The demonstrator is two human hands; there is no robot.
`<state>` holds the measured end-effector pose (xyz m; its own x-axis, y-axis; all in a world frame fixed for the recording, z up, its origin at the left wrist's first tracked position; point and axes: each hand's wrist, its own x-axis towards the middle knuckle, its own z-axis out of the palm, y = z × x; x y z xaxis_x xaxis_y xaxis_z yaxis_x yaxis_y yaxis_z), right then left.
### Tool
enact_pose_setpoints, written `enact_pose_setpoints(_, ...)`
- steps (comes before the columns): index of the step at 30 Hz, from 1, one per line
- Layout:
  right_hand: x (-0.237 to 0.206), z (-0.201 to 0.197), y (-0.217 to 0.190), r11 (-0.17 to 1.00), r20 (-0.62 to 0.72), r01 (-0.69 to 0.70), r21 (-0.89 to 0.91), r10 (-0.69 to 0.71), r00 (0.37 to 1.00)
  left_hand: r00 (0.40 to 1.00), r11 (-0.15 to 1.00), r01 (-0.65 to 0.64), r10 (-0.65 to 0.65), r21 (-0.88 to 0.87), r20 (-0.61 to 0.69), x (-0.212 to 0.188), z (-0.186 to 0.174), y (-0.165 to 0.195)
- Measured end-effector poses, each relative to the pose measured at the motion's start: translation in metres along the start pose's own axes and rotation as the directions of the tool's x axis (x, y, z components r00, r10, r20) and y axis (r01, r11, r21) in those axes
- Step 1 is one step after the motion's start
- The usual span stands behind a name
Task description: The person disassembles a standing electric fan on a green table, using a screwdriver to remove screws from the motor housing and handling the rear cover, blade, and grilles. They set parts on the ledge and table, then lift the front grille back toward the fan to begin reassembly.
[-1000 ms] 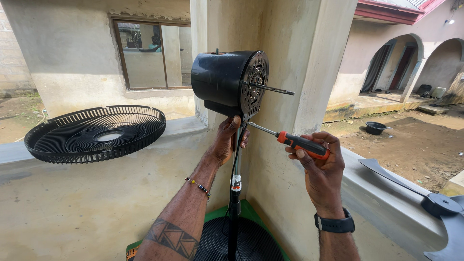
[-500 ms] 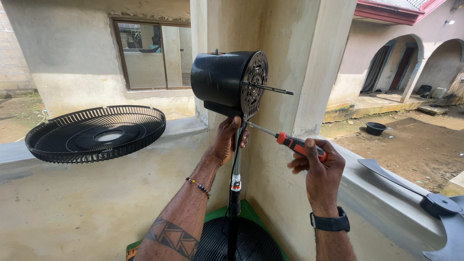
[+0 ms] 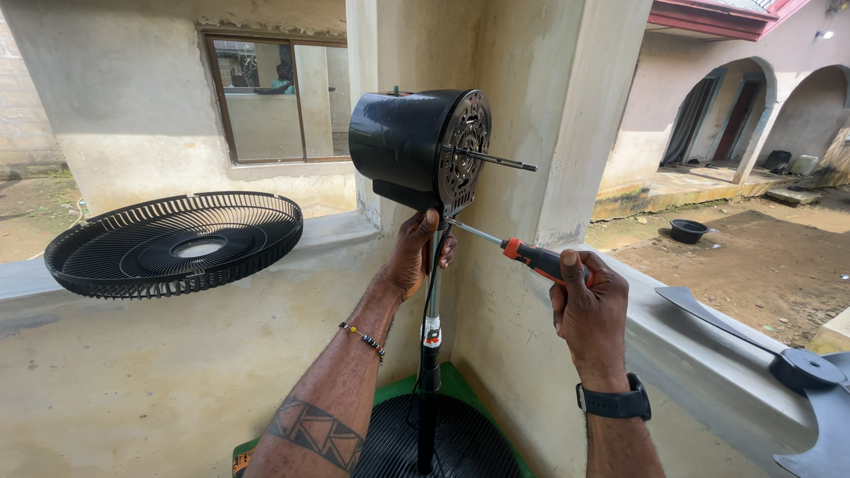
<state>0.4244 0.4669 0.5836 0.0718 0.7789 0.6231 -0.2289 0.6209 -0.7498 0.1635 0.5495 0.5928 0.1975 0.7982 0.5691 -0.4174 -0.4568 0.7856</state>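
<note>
Your right hand (image 3: 591,312) is clenched around the orange-and-black handle of a steel-shafted screwdriver (image 3: 529,257), whose tip meets the underside of the black cylindrical fan motor housing (image 3: 416,146). Your left hand (image 3: 416,252) grasps the metal stand pole (image 3: 431,310) just below that housing, left of the screwdriver grip. Farther left, a black round wire fan guard (image 3: 175,243) rests on the concrete ledge (image 3: 336,228). To the right of the grip, grey plastic fan blades (image 3: 797,367) lie on the ledge.

Black motor housing (image 3: 403,142), black ribbed grille (image 3: 174,243), orange-and-black screwdriver (image 3: 531,257), green base mat (image 3: 460,382).
</note>
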Motion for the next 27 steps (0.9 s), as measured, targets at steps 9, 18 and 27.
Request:
enact_pose_setpoints(9,-0.007,0.007,-0.014,0.976,0.151,0.214,0.025,-0.215,0.965,1.000,1.000,-0.015,0.015,0.002,0.004,0.000,-0.002,-0.003)
enact_pose_setpoints(18,-0.006,0.013,-0.013,0.941,0.093,0.314,-0.128,-0.304,0.948,0.999,0.999,-0.027,0.028,0.038,-0.031,-0.001,0.002,-0.002)
enact_pose_setpoints(27,-0.009,0.023,-0.023,0.919,0.102,0.350,-0.180,-0.336,0.936,0.998,0.999,-0.044,0.045,0.017,-0.036,-0.003,0.007,0.004)
